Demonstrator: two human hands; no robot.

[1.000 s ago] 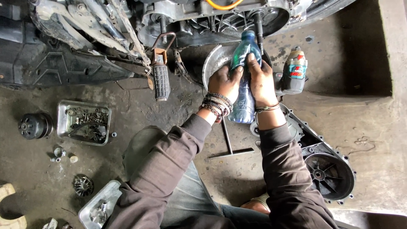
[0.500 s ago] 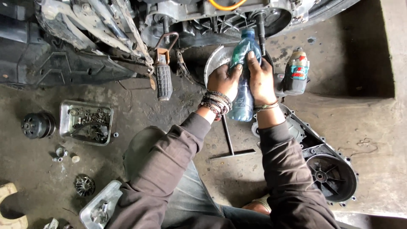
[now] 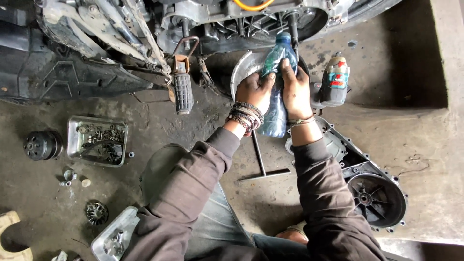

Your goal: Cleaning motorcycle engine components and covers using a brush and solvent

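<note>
Both hands grip a blue-green plastic bottle (image 3: 275, 111) held upright-tilted, its capped top pointing at the open engine casing (image 3: 241, 24) of a motorbike. My left hand (image 3: 253, 92), with beaded bracelets at the wrist, wraps the bottle's left side. Against the bottle's right side lies my right hand (image 3: 295, 92), fingers stretched up along it. Behind the hands sits a round metal pan (image 3: 241, 70).
A small bottle with a red cap (image 3: 334, 79) stands right of the hands. A black engine cover (image 3: 372, 193) lies at lower right. A T-handle tool (image 3: 261, 162), a tray of bolts (image 3: 96, 140), a pulley (image 3: 41, 145) and a footpeg (image 3: 182, 92) lie on the concrete floor.
The hands and bottle keep nearly the same grip and place; the view has shifted slightly.
</note>
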